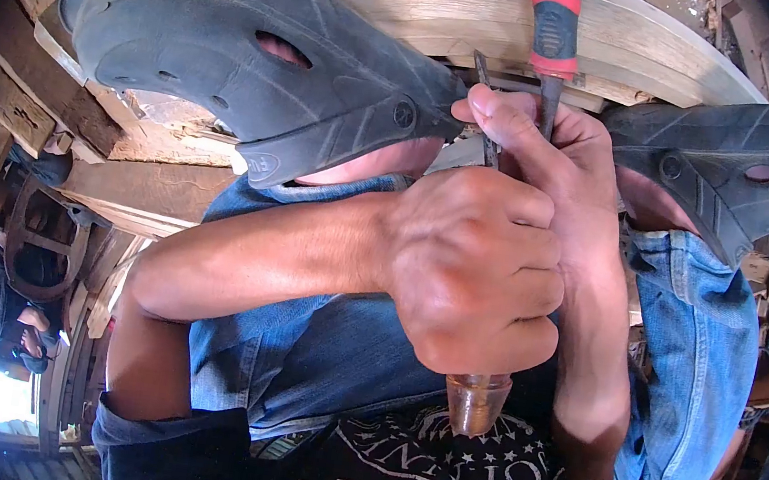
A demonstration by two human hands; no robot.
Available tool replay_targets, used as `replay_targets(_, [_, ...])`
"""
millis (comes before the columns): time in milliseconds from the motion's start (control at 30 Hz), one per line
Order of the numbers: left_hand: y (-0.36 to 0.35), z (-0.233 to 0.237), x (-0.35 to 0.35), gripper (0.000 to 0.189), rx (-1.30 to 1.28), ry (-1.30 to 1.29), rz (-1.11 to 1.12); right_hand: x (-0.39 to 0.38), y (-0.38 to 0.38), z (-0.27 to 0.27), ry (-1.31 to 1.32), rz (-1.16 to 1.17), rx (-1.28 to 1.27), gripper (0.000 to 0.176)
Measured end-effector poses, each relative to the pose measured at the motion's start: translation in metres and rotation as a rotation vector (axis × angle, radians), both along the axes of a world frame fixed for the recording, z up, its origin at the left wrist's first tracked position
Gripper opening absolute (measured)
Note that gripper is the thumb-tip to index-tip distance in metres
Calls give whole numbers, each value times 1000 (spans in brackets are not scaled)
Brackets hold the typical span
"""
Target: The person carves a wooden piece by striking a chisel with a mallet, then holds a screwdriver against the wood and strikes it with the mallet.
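My left hand point(481, 271) is closed in a fist around a tool with a translucent amber handle point(476, 407), whose butt end sticks out below toward my shirt. A thin dark metal shaft point(484, 72) rises beyond the fist in line with that handle, its tip near my right thumb. My right hand point(557, 161) sits just past the fist, fingers wrapped around the metal shaft of a red-and-black-handled screwdriver point(554, 40). That handle points away from me; its tip is hidden behind my hands. The two hands touch or nearly touch.
Dark rubber clogs, left point(263, 52) and right point(720, 166), flank my hands. Beyond them lies a pale curved wooden board point(413, 4). Wood offcuts point(18, 99) pile at the left, with a wooden frame point(47, 237) nearby. Part of another person's hand or foot point(34, 320) shows lower left.
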State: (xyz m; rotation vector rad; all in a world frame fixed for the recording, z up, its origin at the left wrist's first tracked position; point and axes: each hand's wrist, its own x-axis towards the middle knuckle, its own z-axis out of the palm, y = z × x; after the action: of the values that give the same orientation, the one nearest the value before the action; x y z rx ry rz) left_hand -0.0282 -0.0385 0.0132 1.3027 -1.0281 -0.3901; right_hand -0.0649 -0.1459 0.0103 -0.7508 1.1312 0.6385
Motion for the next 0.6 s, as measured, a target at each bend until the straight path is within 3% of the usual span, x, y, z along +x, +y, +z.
replay_targets(400, [0,1,2,22,-3,17,-10,-1,-5,0,3,4,79,21])
replay_targets(500, [4,3,9,20,4,55,-143,1,-2,2,-1,11,26,21])
replay_targets(600, [4,2,8,21,-4,61,-117,4,-1,4,-8,-5,-25,21])
